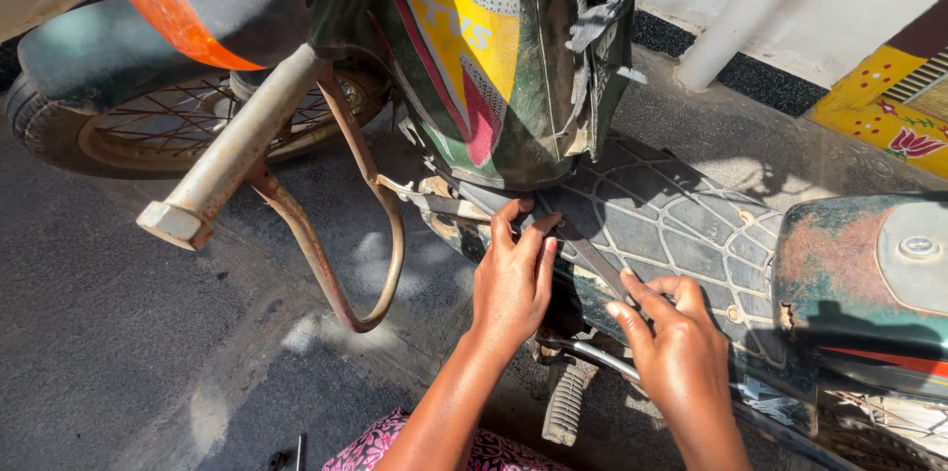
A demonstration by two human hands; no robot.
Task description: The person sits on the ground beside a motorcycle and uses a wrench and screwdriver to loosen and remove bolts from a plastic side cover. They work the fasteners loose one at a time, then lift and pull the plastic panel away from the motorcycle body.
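An old moped fills the view, with a black patterned floorboard mat [681, 224] and a green front panel [474, 46] bearing a yellow and red emblem. My left hand [513, 278] lies flat on the mat's left edge, fingers together, pressing by a thin metal strip [592, 259]. My right hand [676, 343] rests on the mat's near edge, fingers spread and curled over the rim. Neither hand holds a loose object.
A rusty handlebar end [202, 199] and a curved rusty guard bar [370, 224] stick out at left. The front wheel [148, 125] stands behind. A rusted green tank [869, 274] is at right, a ribbed footpeg [565, 402] below. Small dark parts [286, 456] lie on the asphalt.
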